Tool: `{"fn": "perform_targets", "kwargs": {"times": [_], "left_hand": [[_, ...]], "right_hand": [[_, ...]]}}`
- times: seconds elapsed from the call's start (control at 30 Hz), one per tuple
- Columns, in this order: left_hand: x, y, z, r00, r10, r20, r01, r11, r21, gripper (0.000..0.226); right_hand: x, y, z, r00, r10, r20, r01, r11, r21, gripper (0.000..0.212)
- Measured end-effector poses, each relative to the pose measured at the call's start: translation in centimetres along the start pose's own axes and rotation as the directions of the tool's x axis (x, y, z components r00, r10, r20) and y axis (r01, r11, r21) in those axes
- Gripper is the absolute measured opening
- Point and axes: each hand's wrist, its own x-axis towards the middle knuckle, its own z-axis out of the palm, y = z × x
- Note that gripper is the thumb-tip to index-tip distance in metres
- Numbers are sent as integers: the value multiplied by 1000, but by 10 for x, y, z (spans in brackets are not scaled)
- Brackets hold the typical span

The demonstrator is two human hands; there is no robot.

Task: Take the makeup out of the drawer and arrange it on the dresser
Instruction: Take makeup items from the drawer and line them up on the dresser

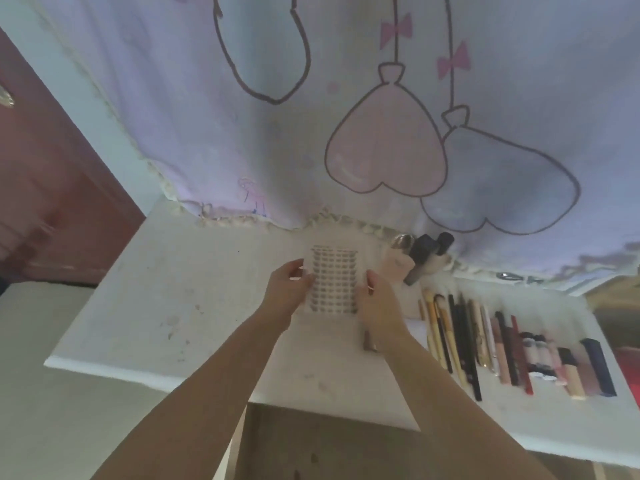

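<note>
Gripping lash tray [334,279] btwn left hand [289,289] & right hand [375,299], fingers [307,281] curled on edges.

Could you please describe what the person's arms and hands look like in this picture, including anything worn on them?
Both forearms are bare up to the bottom edge of the picture: no sleeves show. The left hand and the right hand wear no gloves, and no watch or bracelet is visible at either wrist. The picture is too soft to tell about rings or nail polish.
</note>
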Motion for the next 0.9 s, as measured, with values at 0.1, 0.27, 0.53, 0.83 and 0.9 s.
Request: {"fn": "perform_targets", "kwargs": {"times": [0.1,0.27,0.53,0.83,0.9], "left_hand": [[54,1,12,1000,-11,11,10,998,68,43],[87,-14,31,1000,2,14,-6,962,273,35],[61,-22,39,997,59,44,-73,875,479,42],[-54,-59,5,1000,-13,28,2,935,355,46],[-100,-87,5,996,-76,57,56,955,291,38]], "right_hand": [[31,-1,18,1000,-2,8,3,993,-122,45],[46,15,31,990,61,126,-4,911,-413,62],[48,25,26,988,45,150,46,832,-553,63],[-72,48,-22,968,-172,182,204,963,-175,44],[-116,78,-41,972,-9,237,16,999,-32,32]]}}
